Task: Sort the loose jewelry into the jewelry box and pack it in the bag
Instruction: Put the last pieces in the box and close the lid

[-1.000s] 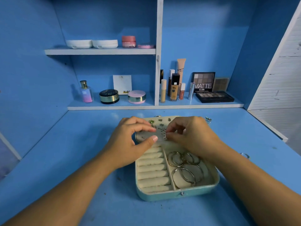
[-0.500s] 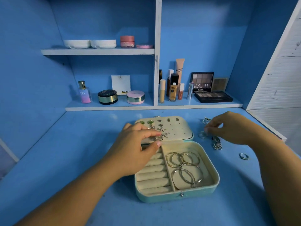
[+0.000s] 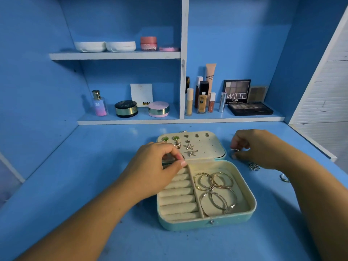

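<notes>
Jewelry box (image 3: 207, 223): open at the middle of the blue desk (image 3: 90, 166), with its lid (image 3: 209, 144) lying flat behind the tray.
Lid: carries green studs (image 3: 165, 139) and starfish earrings (image 3: 192, 153).
Tray: hoops (image 3: 212, 182) lie in the right compartment, with ring rolls (image 3: 177, 200) to their left.
Left hand (image 3: 150, 172): thumb and curled fingers pinch the lid's near-left corner.
Right hand (image 3: 263, 147): just right of the lid, its curled fingers pinch a silver ring (image 3: 234, 150) at the desk.
Loose pieces: a flower piece (image 3: 253, 166) beside that hand and another ring (image 3: 284, 178) near the forearm.
Shelves (image 3: 113, 55): cosmetics.

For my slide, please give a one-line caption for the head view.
Left hand holds the open jewelry box while right hand pinches a loose ring beside it.
</notes>
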The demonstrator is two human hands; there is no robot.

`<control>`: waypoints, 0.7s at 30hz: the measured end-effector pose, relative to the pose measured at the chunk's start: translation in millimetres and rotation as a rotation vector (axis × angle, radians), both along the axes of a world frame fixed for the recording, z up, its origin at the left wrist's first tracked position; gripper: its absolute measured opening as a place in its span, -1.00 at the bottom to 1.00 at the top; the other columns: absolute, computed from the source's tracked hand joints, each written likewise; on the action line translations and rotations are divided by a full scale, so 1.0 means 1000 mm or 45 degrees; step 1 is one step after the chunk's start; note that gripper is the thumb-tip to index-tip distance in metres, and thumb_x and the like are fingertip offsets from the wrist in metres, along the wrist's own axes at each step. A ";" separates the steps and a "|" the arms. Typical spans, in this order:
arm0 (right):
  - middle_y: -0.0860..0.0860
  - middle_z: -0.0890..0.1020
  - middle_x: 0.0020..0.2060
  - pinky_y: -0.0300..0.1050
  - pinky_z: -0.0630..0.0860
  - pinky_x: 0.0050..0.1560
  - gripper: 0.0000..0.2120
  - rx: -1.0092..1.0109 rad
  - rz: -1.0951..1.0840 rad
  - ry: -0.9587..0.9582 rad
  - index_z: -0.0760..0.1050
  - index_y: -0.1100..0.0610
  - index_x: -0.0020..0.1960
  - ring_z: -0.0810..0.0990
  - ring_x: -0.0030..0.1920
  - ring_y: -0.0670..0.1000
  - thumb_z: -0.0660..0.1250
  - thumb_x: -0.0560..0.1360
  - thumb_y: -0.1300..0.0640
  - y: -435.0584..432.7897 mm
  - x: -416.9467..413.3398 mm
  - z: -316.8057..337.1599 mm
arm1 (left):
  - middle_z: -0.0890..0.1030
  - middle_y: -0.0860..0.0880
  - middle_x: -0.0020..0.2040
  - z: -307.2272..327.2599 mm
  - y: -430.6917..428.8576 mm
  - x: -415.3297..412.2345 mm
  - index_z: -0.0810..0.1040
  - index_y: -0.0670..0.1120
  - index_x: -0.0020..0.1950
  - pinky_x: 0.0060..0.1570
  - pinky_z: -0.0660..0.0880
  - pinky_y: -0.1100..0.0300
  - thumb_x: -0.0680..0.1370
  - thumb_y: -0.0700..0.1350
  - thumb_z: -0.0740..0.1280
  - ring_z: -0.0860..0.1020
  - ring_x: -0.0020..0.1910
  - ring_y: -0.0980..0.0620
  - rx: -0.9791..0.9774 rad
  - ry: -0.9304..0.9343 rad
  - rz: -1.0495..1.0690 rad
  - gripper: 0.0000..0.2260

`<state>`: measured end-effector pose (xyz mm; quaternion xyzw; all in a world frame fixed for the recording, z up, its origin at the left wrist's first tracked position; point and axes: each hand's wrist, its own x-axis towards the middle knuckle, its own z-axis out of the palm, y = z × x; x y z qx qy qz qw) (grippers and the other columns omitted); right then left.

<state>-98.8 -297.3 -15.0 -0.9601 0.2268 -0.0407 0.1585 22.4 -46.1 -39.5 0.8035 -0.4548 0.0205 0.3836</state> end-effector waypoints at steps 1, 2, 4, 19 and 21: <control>-0.16 0.58 -0.17 0.00 0.47 0.10 -0.86 0.002 0.013 -0.039 0.51 -0.10 -0.12 0.52 -0.10 -0.07 0.46 0.40 -0.04 0.002 0.000 0.000 | 0.62 0.28 -0.19 0.002 0.002 -0.001 0.62 0.12 -0.20 -0.16 0.43 0.47 0.45 0.00 0.47 0.57 -0.13 0.28 -0.007 0.017 -0.012 -0.94; -0.14 0.59 -0.17 -0.08 0.49 0.03 -0.87 0.014 0.018 -0.110 0.52 -0.09 -0.14 0.53 -0.13 -0.08 0.46 0.40 -0.03 0.003 0.001 0.001 | 0.62 0.30 -0.19 0.004 0.004 0.000 0.63 0.11 -0.20 -0.18 0.42 0.49 0.46 -0.03 0.48 0.57 -0.14 0.29 -0.007 0.025 -0.023 -0.93; -0.12 0.61 -0.20 -0.28 0.47 -0.18 -0.87 0.068 0.017 -0.326 0.53 -0.09 -0.17 0.53 -0.19 -0.13 0.49 0.39 0.00 0.009 0.001 0.004 | 0.63 0.28 -0.18 0.009 0.009 0.003 0.64 0.10 -0.19 -0.20 0.42 0.48 0.45 -0.06 0.50 0.59 -0.15 0.24 0.019 0.015 -0.047 -0.92; -0.12 0.58 -0.37 -0.41 0.42 -0.28 -0.85 0.451 0.301 -0.744 0.58 -0.16 -0.20 0.47 -0.37 -0.18 0.52 0.31 0.02 0.061 0.009 -0.013 | 0.68 0.23 -0.19 0.028 0.028 0.008 0.68 0.15 -0.10 -0.11 0.50 0.43 0.45 -0.14 0.50 0.63 -0.17 0.25 0.071 0.076 -0.191 -0.83; -0.18 0.57 -0.37 -0.43 0.42 -0.28 -0.84 0.457 0.301 -0.754 0.58 -0.15 -0.19 0.47 -0.38 -0.19 0.52 0.32 0.04 0.061 0.010 -0.013 | 0.68 0.24 -0.19 0.028 0.029 0.006 0.69 0.14 -0.07 -0.12 0.48 0.47 0.46 -0.14 0.49 0.62 -0.17 0.29 0.123 0.022 -0.205 -0.83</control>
